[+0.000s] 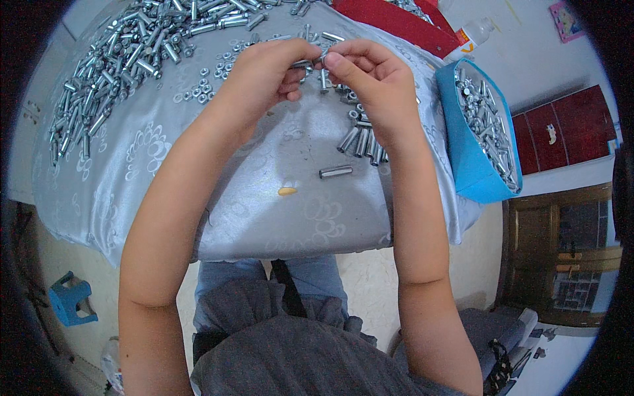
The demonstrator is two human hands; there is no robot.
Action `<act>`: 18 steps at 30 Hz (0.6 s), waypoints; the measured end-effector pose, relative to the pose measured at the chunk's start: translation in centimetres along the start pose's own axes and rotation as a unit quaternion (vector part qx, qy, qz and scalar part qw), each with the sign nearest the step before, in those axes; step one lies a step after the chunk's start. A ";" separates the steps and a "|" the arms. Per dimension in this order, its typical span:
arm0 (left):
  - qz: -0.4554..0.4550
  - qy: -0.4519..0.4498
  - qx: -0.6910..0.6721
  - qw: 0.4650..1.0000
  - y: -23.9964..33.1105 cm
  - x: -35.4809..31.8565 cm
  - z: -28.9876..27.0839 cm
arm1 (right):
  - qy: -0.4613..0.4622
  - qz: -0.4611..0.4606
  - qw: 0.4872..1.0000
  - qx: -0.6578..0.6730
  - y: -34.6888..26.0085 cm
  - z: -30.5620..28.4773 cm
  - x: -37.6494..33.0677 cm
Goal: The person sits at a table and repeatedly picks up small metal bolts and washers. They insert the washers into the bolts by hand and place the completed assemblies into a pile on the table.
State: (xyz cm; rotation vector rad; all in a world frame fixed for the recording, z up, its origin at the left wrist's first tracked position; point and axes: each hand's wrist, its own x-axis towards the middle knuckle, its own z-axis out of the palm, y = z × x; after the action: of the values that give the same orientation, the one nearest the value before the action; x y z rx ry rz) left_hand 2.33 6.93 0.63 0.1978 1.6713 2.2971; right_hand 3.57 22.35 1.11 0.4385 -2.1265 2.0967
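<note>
Both hands meet above the middle of a table covered with a shiny grey cloth point(264, 218). My left hand point(267, 76) and my right hand point(370, 82) pinch a small metal bolt point(322, 74) between their fingertips, its shaft hanging down. A row of several metal sleeves point(362, 140) lies just under my right wrist. One loose sleeve point(335, 171) rests on the cloth nearer to me.
A large heap of metal bolts point(125, 59) fills the far left of the table, with loose nuts point(198, 89) beside it. A blue box point(472, 148) of finished parts sits at the right edge. A small yellow scrap point(286, 191) lies mid-table. A blue stool point(69, 300) stands on the floor.
</note>
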 end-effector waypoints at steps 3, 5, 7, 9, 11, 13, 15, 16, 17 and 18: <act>-0.002 -0.004 0.001 1.000 0.2 -0.3 0.1 | 0.000 -0.001 1.000 0.004 0.1 0.1 0.0; -0.006 -0.018 -0.003 1.000 0.1 -0.2 -0.1 | -0.003 -0.004 1.000 0.006 0.2 0.1 0.0; -0.009 -0.042 -0.009 0.999 0.1 -0.1 -0.3 | 0.001 -0.012 1.000 -0.010 0.0 0.1 0.0; -0.002 -0.034 -0.014 0.999 0.1 -0.1 -0.3 | 0.011 -0.022 0.999 -0.045 0.1 0.2 0.0; -0.002 -0.026 -0.022 0.999 -0.1 0.0 -0.3 | 0.023 -0.045 0.995 -0.082 0.0 0.5 -0.2; -0.010 -0.020 -0.035 0.999 -0.1 0.0 -0.2 | 0.028 -0.063 0.992 -0.103 0.0 0.7 -0.3; -0.002 -0.028 -0.021 0.999 -0.2 0.1 -0.1 | 0.025 -0.073 0.991 -0.107 0.6 0.6 -0.2; 0.001 -0.032 -0.014 0.999 -0.2 0.1 -0.1 | 0.027 -0.078 0.990 -0.113 0.7 0.5 -0.2; -0.004 -0.038 -0.009 0.999 -0.1 0.0 -0.1 | 0.029 -0.083 0.989 -0.118 0.8 0.5 -0.2; -0.010 -0.045 -0.005 0.999 0.0 -0.1 0.0 | 0.031 -0.088 0.988 -0.124 0.8 0.5 -0.2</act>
State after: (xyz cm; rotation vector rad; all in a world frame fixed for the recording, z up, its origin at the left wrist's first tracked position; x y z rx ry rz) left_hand 2.42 6.90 0.66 0.2766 1.6101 2.2458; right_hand 3.55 21.89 0.31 0.5023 -2.1857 1.7031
